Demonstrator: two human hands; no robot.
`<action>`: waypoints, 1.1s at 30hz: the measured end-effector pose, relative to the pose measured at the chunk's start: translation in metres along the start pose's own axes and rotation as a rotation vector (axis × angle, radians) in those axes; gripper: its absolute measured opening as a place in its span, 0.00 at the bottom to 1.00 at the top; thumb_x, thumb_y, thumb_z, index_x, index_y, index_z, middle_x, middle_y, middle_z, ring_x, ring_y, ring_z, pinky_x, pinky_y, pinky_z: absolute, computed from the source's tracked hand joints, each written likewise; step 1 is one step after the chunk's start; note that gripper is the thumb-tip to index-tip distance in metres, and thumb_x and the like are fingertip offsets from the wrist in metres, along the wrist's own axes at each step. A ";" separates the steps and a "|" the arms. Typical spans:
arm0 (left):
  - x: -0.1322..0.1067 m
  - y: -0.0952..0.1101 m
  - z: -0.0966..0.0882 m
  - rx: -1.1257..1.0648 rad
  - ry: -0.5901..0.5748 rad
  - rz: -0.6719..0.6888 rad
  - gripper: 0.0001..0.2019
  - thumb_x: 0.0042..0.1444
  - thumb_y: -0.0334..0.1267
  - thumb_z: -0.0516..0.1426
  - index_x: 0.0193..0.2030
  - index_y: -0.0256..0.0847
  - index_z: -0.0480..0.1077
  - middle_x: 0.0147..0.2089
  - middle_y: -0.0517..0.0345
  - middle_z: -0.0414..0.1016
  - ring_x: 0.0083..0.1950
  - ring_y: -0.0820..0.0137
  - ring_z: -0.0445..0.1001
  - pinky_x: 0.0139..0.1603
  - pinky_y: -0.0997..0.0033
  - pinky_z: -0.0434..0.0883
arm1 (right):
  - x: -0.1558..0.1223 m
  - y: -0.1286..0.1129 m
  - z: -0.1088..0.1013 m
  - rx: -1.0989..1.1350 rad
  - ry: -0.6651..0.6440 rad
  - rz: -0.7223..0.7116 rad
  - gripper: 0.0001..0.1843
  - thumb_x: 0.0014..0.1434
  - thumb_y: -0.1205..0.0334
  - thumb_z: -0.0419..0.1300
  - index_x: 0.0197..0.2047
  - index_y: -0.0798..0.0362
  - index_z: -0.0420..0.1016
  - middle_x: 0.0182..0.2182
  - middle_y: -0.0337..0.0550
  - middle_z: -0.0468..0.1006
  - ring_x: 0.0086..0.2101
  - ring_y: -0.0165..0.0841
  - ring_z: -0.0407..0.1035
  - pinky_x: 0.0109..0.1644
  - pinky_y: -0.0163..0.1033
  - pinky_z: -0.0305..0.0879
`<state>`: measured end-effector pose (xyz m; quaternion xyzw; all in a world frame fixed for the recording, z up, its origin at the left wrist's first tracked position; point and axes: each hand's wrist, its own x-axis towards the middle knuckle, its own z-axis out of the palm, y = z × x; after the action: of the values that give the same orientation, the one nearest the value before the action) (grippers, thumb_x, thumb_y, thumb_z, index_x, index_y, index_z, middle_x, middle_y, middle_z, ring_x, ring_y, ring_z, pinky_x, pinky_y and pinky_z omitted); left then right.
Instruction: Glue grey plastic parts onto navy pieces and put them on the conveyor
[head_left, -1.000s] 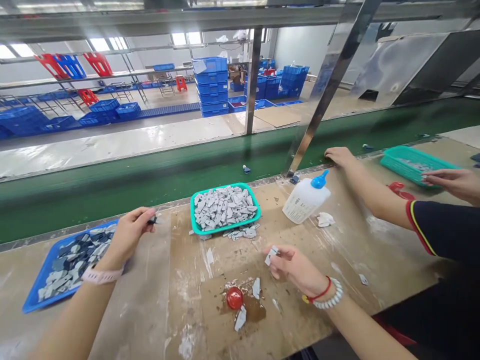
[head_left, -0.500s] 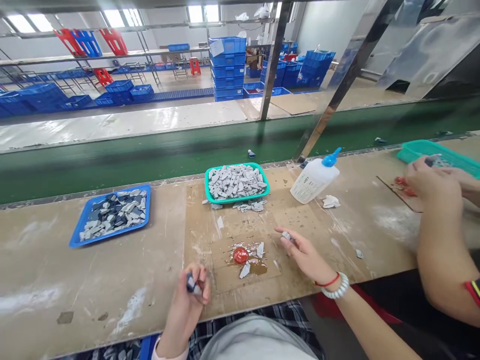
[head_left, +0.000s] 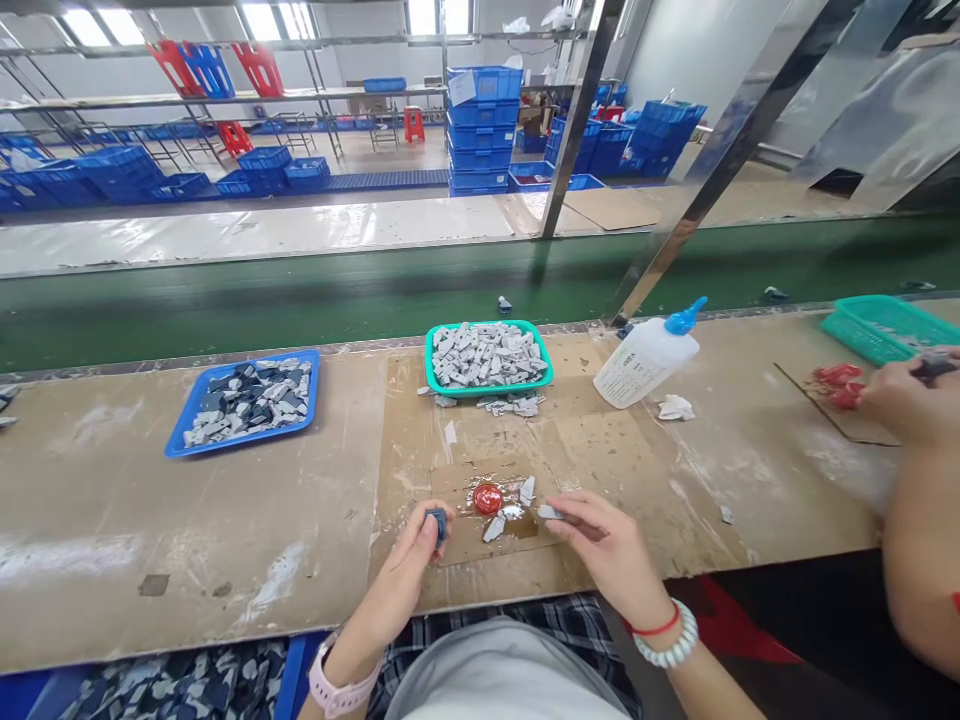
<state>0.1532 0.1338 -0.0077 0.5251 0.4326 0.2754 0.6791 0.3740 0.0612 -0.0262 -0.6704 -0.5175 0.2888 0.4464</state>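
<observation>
Your left hand (head_left: 409, 565) pinches a small dark piece (head_left: 437, 522) at the bench's near edge; your right hand (head_left: 607, 545) grips a grey piece (head_left: 550, 512) beside the red cap (head_left: 487, 498).

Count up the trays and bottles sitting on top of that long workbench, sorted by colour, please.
Blue tray: 1
Teal trays: 2
White bottle with a blue cap: 1
Total: 4
</observation>
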 end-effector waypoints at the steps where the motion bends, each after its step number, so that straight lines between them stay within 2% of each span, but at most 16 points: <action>1: 0.001 -0.004 -0.002 -0.013 -0.044 0.013 0.13 0.57 0.50 0.46 0.38 0.46 0.62 0.34 0.56 0.61 0.33 0.67 0.58 0.36 0.69 0.57 | -0.001 -0.001 0.002 -0.027 -0.019 -0.025 0.12 0.56 0.59 0.53 0.40 0.49 0.74 0.38 0.46 0.72 0.37 0.36 0.68 0.40 0.42 0.70; 3: 0.004 -0.011 -0.005 -0.051 -0.126 0.029 0.09 0.58 0.48 0.46 0.37 0.46 0.60 0.35 0.58 0.62 0.30 0.70 0.58 0.34 0.71 0.57 | -0.003 -0.004 0.006 -0.097 -0.051 -0.060 0.12 0.58 0.61 0.50 0.42 0.49 0.72 0.36 0.47 0.72 0.35 0.36 0.68 0.39 0.44 0.69; 6: 0.007 -0.018 -0.011 -0.131 -0.108 0.027 0.08 0.57 0.47 0.48 0.36 0.47 0.57 0.28 0.61 0.62 0.24 0.73 0.54 0.26 0.74 0.52 | -0.006 -0.005 0.014 -0.184 -0.067 -0.113 0.11 0.59 0.62 0.49 0.40 0.49 0.72 0.33 0.46 0.72 0.34 0.37 0.68 0.39 0.45 0.68; 8: 0.009 -0.020 -0.014 -0.152 -0.069 0.027 0.08 0.56 0.46 0.50 0.37 0.47 0.57 0.25 0.63 0.58 0.23 0.74 0.52 0.25 0.74 0.50 | -0.008 -0.003 0.021 -0.242 -0.065 -0.154 0.12 0.60 0.63 0.48 0.38 0.50 0.72 0.32 0.46 0.71 0.34 0.37 0.67 0.38 0.45 0.68; 12: 0.011 -0.022 -0.016 -0.173 -0.013 0.027 0.10 0.57 0.48 0.48 0.41 0.47 0.60 0.28 0.60 0.57 0.28 0.71 0.55 0.30 0.73 0.55 | -0.014 0.000 0.030 -0.375 -0.056 -0.217 0.14 0.61 0.63 0.46 0.38 0.51 0.72 0.30 0.47 0.70 0.32 0.36 0.67 0.36 0.43 0.67; 16: 0.011 -0.020 -0.014 -0.180 0.009 0.028 0.14 0.59 0.49 0.43 0.44 0.47 0.62 0.34 0.57 0.58 0.34 0.68 0.57 0.36 0.71 0.58 | -0.015 -0.003 0.032 -0.419 -0.074 -0.216 0.15 0.61 0.64 0.45 0.39 0.51 0.73 0.30 0.47 0.70 0.31 0.36 0.66 0.36 0.43 0.66; 19: 0.011 -0.017 -0.011 -0.123 -0.014 0.018 0.12 0.58 0.48 0.45 0.43 0.48 0.63 0.33 0.58 0.59 0.32 0.69 0.58 0.35 0.71 0.59 | -0.012 -0.008 0.027 -0.268 -0.077 -0.138 0.14 0.60 0.60 0.48 0.38 0.51 0.74 0.31 0.48 0.71 0.33 0.37 0.67 0.38 0.44 0.67; 22: 0.014 -0.014 -0.006 -0.119 -0.076 0.002 0.10 0.58 0.48 0.46 0.42 0.50 0.61 0.33 0.59 0.60 0.28 0.70 0.58 0.29 0.72 0.59 | -0.005 -0.012 0.018 0.034 -0.079 0.075 0.12 0.58 0.56 0.52 0.37 0.51 0.75 0.32 0.48 0.72 0.32 0.35 0.68 0.36 0.42 0.68; 25: 0.019 -0.011 0.001 -0.051 -0.136 0.010 0.08 0.58 0.47 0.47 0.42 0.50 0.60 0.29 0.61 0.59 0.26 0.72 0.56 0.27 0.74 0.58 | 0.004 -0.013 0.008 0.332 -0.091 0.309 0.12 0.53 0.53 0.57 0.36 0.51 0.75 0.27 0.45 0.72 0.25 0.32 0.67 0.29 0.39 0.69; 27: 0.022 -0.006 0.008 0.020 -0.155 0.039 0.09 0.57 0.45 0.49 0.44 0.50 0.60 0.31 0.61 0.61 0.30 0.71 0.60 0.31 0.73 0.60 | 0.008 -0.016 0.004 0.466 -0.074 0.381 0.12 0.51 0.53 0.60 0.35 0.50 0.75 0.23 0.43 0.72 0.24 0.31 0.66 0.29 0.38 0.69; 30: 0.025 0.004 0.021 0.058 -0.207 0.118 0.15 0.56 0.44 0.52 0.50 0.51 0.59 0.45 0.57 0.64 0.44 0.66 0.63 0.46 0.69 0.61 | 0.012 -0.030 0.001 0.514 -0.044 0.337 0.10 0.50 0.55 0.61 0.35 0.50 0.75 0.26 0.44 0.73 0.25 0.31 0.67 0.32 0.38 0.69; 33: 0.025 0.017 0.032 0.098 -0.228 0.189 0.18 0.56 0.44 0.51 0.54 0.51 0.56 0.50 0.55 0.61 0.50 0.63 0.61 0.53 0.65 0.59 | 0.014 -0.051 0.004 0.391 0.009 0.158 0.08 0.51 0.59 0.60 0.35 0.50 0.76 0.32 0.46 0.73 0.30 0.33 0.68 0.34 0.39 0.69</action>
<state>0.1944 0.1445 0.0031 0.6239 0.3144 0.2552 0.6684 0.3528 0.0789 0.0187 -0.6107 -0.3953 0.4148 0.5465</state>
